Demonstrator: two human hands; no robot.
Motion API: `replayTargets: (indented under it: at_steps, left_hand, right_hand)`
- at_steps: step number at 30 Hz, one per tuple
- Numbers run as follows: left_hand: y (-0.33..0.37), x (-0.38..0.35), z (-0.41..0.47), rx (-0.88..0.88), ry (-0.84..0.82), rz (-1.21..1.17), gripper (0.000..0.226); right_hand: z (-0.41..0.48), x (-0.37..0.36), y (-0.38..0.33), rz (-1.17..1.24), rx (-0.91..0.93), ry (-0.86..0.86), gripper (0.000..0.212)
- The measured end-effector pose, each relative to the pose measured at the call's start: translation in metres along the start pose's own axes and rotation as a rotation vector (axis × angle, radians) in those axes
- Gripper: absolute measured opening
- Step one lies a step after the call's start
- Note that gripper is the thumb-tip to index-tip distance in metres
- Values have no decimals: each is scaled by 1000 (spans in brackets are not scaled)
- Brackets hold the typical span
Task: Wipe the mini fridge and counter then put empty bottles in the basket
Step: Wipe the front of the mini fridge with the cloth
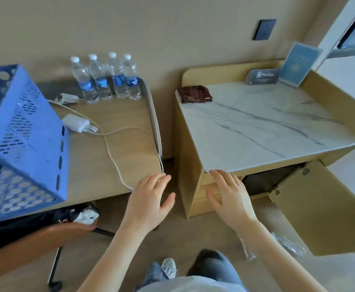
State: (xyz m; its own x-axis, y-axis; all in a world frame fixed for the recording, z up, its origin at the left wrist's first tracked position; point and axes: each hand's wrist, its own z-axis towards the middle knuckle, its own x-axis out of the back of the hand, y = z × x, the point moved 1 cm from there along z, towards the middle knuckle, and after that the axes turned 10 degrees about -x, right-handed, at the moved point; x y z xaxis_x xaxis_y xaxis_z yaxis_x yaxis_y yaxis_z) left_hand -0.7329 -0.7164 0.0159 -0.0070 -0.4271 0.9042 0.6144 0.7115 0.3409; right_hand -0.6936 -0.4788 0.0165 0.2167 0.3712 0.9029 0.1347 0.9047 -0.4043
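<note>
Left hand (149, 199): open, fingers spread, holding nothing; fingertips lay over the desk's (119, 114) near corner beside a white cable (113, 157), though contact was unclear.
Right hand (229, 197): open, fingers splayed, empty, before the counter's (267, 123) front edge; apart from the left.
Bottles (106, 77): four upright, upper left, at the desk's back.
Basket (23, 140): blue, perforated, tilted at the left edge.
Cloth (194, 94): brown, crumpled on the counter's far-left corner.
Mini fridge (267, 178): dark, under the counter, cabinet door (319, 207) open.

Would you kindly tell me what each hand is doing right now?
Left hand: open, fingers spread, holding nothing.
Right hand: open, fingers spread, holding nothing.
</note>
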Motion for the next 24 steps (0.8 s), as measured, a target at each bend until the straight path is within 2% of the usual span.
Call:
replayTargets:
  at_steps: [8, 12, 15, 20, 24]
  left_hand:
    - [-47, -1, 128, -119, 81, -93, 55]
    - [-49, -19, 170, -149, 14, -77, 60]
    - [-47, -36, 192, -122, -20, -82, 62]
    - [-44, -63, 235, -35, -37, -30, 51]
    - [-39, -78, 281, 14, -21, -6, 47]
  right_hand:
    - [102, 16, 5, -49, -132, 106, 45]
    - [138, 3, 19, -42, -152, 91, 44]
    - [163, -10, 37, -30, -147, 49, 45]
    - [219, -19, 74, -26, -115, -33, 47]
    - [275, -15, 107, -26, 6, -66, 44]
